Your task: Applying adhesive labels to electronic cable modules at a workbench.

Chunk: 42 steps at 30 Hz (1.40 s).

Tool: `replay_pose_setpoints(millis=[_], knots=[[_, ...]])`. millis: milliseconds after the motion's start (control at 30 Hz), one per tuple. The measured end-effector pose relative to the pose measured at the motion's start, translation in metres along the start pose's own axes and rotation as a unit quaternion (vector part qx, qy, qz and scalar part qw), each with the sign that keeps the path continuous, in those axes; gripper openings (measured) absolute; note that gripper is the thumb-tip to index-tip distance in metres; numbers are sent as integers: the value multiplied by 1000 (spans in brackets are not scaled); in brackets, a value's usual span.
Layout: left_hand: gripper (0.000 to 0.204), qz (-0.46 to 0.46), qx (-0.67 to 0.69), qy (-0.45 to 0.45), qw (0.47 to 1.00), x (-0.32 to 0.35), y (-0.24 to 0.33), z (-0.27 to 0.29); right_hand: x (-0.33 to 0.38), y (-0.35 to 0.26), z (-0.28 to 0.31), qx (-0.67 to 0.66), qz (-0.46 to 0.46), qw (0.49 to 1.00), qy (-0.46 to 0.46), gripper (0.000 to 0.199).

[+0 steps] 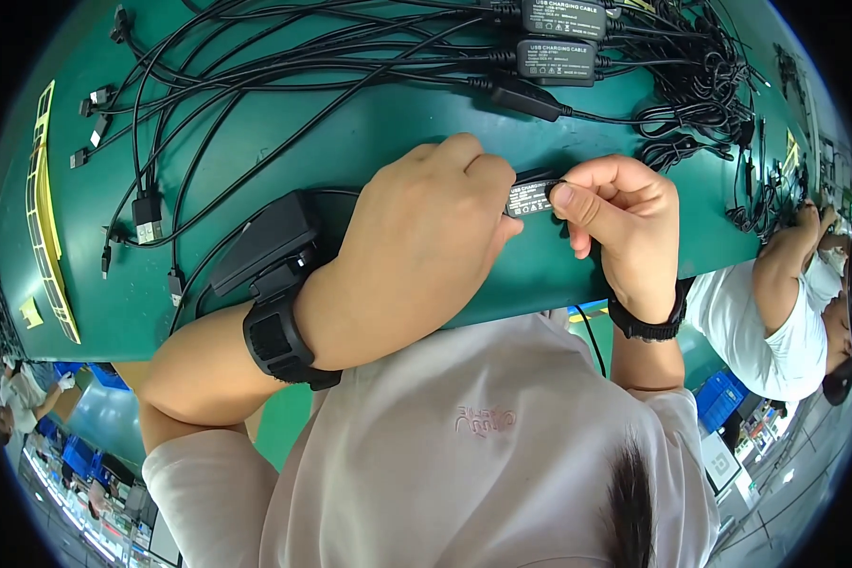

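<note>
Pinching a flat black plastic cable module (530, 199) over the matte green tabletop (540, 275), bare left hand (426, 222) and right hand (627, 210) clamped at opposite ends; probably positioning, next move needs steady fingertips.

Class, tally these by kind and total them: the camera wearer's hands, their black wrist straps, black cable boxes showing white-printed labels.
Hands (left hand, right hand): 2
Wrist straps: 2
Labelled cable boxes: 3
Total: 7
</note>
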<state>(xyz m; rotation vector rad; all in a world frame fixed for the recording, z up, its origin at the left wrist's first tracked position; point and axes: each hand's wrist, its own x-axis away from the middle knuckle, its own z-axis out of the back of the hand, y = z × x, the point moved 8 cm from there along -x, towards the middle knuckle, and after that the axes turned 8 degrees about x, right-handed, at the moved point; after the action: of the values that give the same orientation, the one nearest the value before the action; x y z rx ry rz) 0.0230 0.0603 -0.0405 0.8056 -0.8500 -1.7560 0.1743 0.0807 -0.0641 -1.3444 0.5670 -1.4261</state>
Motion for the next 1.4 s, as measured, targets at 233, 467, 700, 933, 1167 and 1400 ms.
replay_pose_setpoints(millis=[233,467,700,933,1167,1400], knots=[[31,-13,-3,4,1000,0,1,0,0,1,1,-13,0,1000,7,5],[31,-18,0,5,1000,1,0,0,1,1,0,-9,13,1000,11,6],[31,-11,5,0,1000,0,0,-1,2,0,0,15,16,1000,8,6],[30,-9,9,3,1000,0,1,-2,2,-1,1,23,21,999,8,6],[29,-2,15,5,1000,0,0,-2,3,-1,0,27,22,999,16,7],[29,-1,16,2,1000,0,0,-4,5,-2,1,24,28,999,37,7]])
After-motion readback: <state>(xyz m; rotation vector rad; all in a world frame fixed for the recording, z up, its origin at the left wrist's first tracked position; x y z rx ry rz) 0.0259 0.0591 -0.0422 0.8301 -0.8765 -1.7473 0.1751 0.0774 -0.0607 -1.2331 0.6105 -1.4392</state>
